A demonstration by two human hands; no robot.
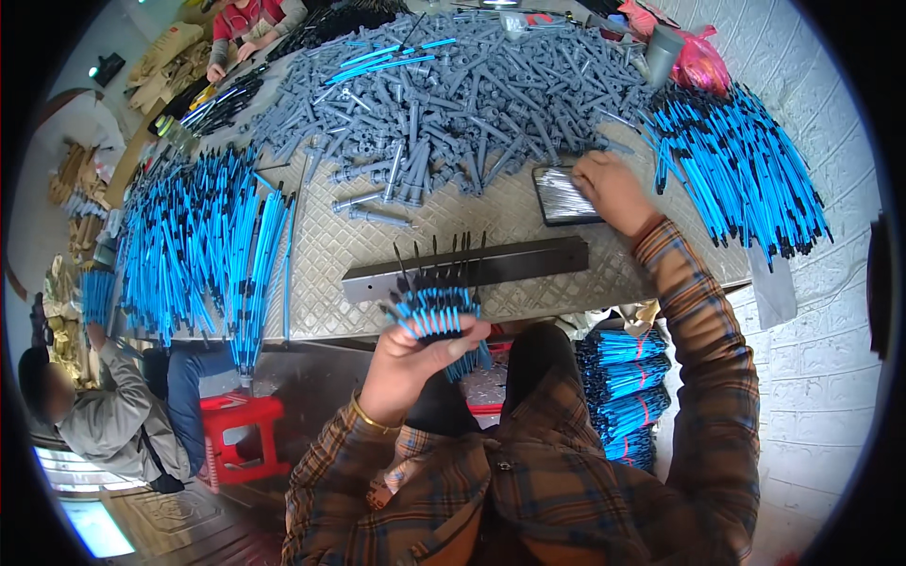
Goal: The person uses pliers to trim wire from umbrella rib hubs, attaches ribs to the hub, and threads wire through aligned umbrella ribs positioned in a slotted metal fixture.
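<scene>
My left hand [415,354] grips a bundle of blue tubes with black tips [436,316], held at the table's near edge just below a dark metal bar [510,264] with thin black pins standing in it. My right hand [612,191] reaches forward and rests at the right side of a small black tray of thin metal pins [562,196]. Its fingers curl over the tray's edge; whether they pinch anything is hidden. A big heap of grey plastic fittings [444,104] lies beyond the tray.
Piles of blue tubes lie on the table at the left [203,250] and right [736,170]. Tied blue bundles [623,387] are stacked under the table. A red stool [241,434] and a seated person [104,415] are at lower left; another person [250,24] sits at the far end.
</scene>
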